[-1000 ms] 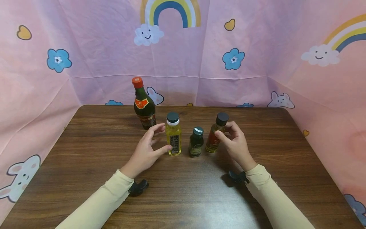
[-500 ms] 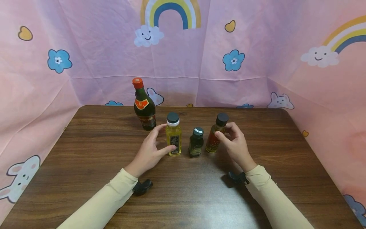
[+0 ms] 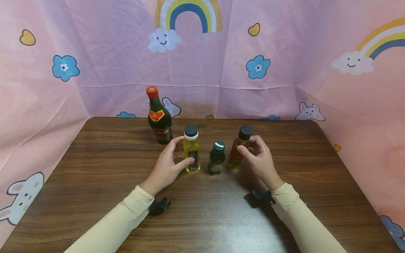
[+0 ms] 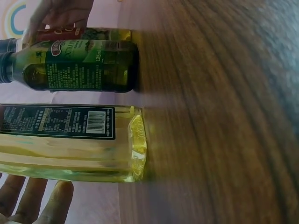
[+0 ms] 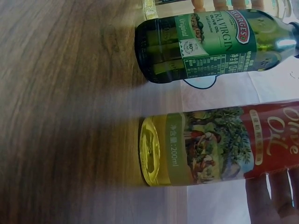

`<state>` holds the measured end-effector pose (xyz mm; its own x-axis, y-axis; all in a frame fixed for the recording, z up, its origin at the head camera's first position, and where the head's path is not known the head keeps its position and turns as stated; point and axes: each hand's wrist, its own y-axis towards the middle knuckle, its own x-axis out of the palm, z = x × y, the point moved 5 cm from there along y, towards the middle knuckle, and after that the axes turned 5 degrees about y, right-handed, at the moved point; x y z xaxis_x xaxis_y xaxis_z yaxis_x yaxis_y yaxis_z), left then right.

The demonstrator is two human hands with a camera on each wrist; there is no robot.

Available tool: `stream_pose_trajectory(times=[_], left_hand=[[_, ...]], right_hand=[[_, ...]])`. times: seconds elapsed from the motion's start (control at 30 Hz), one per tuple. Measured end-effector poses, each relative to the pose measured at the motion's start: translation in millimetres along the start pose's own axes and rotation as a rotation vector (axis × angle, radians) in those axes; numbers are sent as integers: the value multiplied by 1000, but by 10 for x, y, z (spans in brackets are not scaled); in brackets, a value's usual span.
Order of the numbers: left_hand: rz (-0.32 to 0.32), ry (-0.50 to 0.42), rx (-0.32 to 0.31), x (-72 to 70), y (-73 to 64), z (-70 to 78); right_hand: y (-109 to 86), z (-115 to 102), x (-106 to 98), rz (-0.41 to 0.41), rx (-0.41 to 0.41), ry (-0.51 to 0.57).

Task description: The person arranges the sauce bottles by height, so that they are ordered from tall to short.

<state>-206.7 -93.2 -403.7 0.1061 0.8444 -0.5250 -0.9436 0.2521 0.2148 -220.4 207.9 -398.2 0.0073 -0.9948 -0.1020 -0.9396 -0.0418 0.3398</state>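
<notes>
My left hand [image 3: 161,172] holds a clear glass bottle of yellow oil [image 3: 191,146], thumb on its black label and fingers passing behind it. It has a dark cap with a white collar. With my right hand [image 3: 262,163] I grip an olive oil bottle [image 3: 235,154] with a red label and black cap. Between them, untouched, is a small dark green olive oil bottle [image 3: 217,160]. All three stand upright on the table, and in the left wrist view the base of the yellow oil bottle [image 4: 70,149] meets the wood.
A tall dark green bottle [image 3: 160,123] with a red cap and orange label stands behind my left hand. The brown wooden table [image 3: 202,218] ends at a pink cloth backdrop [image 3: 202,70] on the far side and both flanks.
My left hand has moved slightly right and closed in on the yellow oil bottle, its thumb now further across the label. My right hand and the bottles have stayed in place.
</notes>
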Motion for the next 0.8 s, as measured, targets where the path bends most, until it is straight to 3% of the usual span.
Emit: stream_pose_trajectory(times=[0.8], left_hand=[[33,27,10,35,-27,23]], right_hand=[[-11,4,4,-4,21,-1]])
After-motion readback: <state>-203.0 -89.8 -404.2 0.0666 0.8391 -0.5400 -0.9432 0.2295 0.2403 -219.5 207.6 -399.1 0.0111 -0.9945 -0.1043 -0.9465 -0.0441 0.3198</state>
